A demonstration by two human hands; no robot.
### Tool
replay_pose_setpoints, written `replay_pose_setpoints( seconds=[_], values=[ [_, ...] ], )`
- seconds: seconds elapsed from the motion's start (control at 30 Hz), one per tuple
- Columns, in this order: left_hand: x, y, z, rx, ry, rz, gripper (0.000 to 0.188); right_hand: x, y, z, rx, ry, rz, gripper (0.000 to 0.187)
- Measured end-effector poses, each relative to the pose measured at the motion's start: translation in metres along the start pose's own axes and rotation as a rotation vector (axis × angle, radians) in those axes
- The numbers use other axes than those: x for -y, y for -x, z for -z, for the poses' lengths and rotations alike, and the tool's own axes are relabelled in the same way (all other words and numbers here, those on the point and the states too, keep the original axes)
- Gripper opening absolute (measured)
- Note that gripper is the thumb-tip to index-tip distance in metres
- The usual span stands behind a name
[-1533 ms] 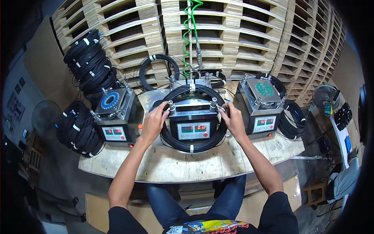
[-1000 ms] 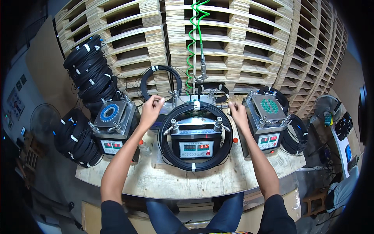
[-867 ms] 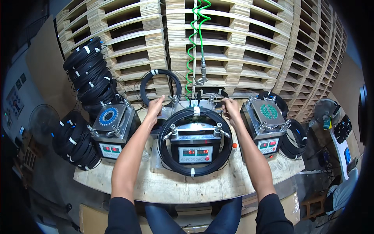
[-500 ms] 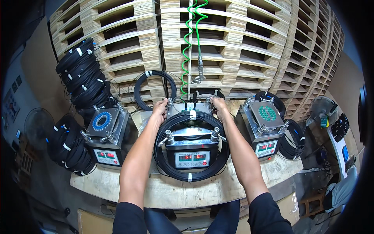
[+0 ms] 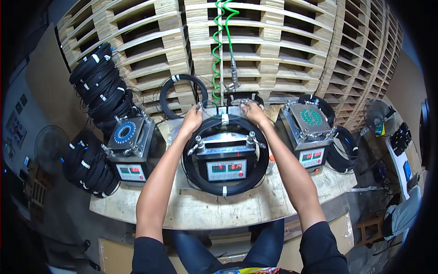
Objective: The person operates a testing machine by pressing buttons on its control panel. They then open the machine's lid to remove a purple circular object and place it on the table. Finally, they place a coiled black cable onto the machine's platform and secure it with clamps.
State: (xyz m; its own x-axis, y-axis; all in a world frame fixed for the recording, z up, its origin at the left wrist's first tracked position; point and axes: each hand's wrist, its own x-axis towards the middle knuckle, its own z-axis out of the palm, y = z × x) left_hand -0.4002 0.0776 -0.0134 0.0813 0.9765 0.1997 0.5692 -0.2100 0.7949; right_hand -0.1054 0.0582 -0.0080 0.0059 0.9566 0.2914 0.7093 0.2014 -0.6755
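Note:
In the middle of the bench stands a metal machine [image 5: 222, 152] with a digital panel. A large coil of black cable [image 5: 262, 169] rings it, bound with white ties. At its far left corner my left hand [image 5: 192, 119] closes its fingers on a small metal clamp knob [image 5: 200, 105]. My right hand [image 5: 253, 113] is closed at the matching far right corner, and its knob is mostly hidden by the fingers. Two more metal clamp knobs, the near left one [image 5: 198, 139] and the near right one [image 5: 251, 136], stand untouched at the near corners.
Similar machines flank this one, the left with a blue ring-patterned plate [image 5: 125, 132], the right with a green-patterned plate [image 5: 311, 117]. Black cable coils [image 5: 101, 86] are piled at left. A green coiled air hose [image 5: 218, 55] hangs before wooden pallets [image 5: 292, 45].
The whole view has shifted slightly. My left hand has come round from beside the far left knob onto it, while my right stays at the far right corner. The middle panel's readout has changed.

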Motion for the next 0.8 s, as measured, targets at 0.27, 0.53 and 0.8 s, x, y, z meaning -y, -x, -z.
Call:
replay_pose_setpoints(
  seconds=[0.27,0.53,0.8],
  values=[
    [-0.076,0.057,-0.005,-0.100,-0.157,0.168,0.061,0.022,0.038,-0.002,-0.099,-0.056,-0.017,0.040],
    [-0.049,0.041,-0.003,-0.071,-0.105,0.097,0.060,0.012,0.026,-0.005,-0.030,-0.105,0.001,0.033],
    [-0.025,0.022,-0.012,-0.008,0.062,0.054,0.062,0.024,0.028,0.002,0.002,-0.075,-0.150,0.061]
  ],
)
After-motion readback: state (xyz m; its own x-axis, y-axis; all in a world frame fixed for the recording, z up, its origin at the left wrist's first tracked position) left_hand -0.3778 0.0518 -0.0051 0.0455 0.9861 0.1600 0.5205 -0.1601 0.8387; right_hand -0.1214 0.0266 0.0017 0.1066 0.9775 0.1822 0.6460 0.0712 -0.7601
